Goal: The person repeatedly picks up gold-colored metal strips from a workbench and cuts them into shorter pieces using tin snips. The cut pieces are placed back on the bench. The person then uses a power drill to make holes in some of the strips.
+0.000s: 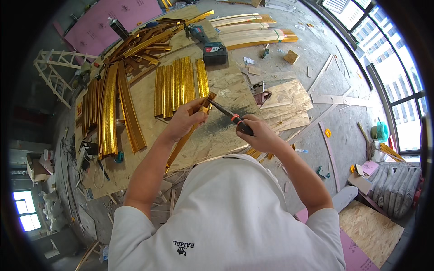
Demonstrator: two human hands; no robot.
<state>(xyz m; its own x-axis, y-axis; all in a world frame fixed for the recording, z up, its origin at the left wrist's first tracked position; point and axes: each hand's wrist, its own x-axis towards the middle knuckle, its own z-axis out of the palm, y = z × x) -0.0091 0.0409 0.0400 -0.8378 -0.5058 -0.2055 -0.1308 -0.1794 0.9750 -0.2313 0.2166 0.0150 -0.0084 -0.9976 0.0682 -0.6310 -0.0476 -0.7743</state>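
My left hand (190, 117) is closed on a gold moulding strip (180, 149) near its upper end, with the strip slanting down toward my body. My right hand (251, 131) grips the black handle with orange bands of a long, narrow file-like tool (224, 110), whose dark tip rests at or beside the top end of the strip. They are over a chipboard worktop (226, 83) with a dark smudged patch. Behind my left hand lie a row of gold strips (174, 90) and longer gold mouldings (108, 113).
A cordless power tool (212, 52), a heap of gold offcuts (140, 40) and bundled pale strips (253, 38) lie at the back. Loose boards (285, 99) are to the right, over a floor (307, 77) with scattered scraps. A white truss frame (56, 72) stands left; windows (389, 79) line the right.
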